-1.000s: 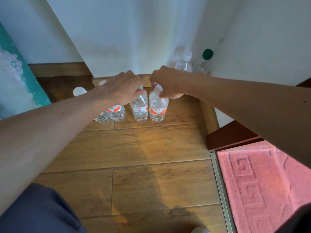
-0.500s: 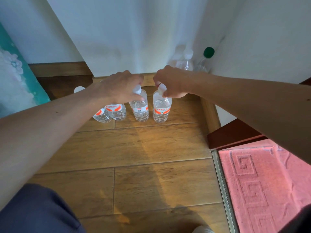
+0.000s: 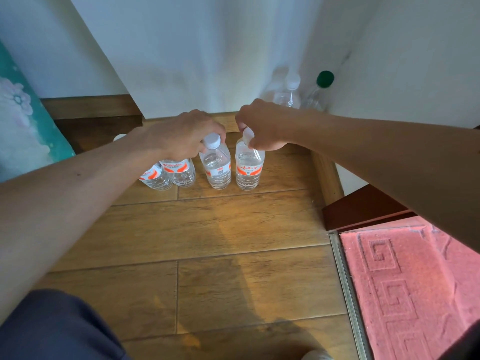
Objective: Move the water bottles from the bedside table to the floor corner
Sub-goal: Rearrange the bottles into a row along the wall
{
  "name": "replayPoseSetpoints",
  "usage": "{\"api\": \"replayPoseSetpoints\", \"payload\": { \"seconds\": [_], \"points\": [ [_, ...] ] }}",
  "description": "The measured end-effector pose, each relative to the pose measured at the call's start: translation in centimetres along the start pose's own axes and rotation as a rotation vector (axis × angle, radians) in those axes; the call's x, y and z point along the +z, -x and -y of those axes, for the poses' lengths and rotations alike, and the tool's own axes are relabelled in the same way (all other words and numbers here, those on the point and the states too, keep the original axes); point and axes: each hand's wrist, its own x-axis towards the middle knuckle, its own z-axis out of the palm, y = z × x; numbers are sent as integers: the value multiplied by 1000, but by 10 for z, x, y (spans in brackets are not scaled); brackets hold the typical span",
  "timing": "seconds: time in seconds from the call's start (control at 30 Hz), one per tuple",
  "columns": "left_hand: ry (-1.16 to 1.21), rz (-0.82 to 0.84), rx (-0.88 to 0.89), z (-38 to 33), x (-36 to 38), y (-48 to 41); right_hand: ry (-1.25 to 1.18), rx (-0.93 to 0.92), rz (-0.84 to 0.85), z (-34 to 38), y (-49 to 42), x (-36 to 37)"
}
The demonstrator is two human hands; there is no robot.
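Four clear ribbed plastic water bottles, orange-white labels, one reading "Wahaha", in a row at far edge of wood-plank floor | left hand fingers curled round third bottle neck, under its white cap | right hand pinching rightmost bottle cap | green-capped bottle in floor corner | pink key-pattern mat at right edge

Both forearms, left and right, are seen bare, as are the left hand and right hand. A small dark mole is borne on the left forearm. A navy garment is worn over the leg. Dark cloth is glimpsed lower right.
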Motion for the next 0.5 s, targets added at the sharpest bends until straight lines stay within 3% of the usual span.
{"api": "replayPoseSetpoints", "payload": {
  "seconds": [0.33,0.5],
  "points": [
    [-7,-89,40,4,0,6,37,12,-4,0,5,-1],
    [-7,-164,-24,1,-1,2,18,2,-31,-2,0,-6]
  ]
}}
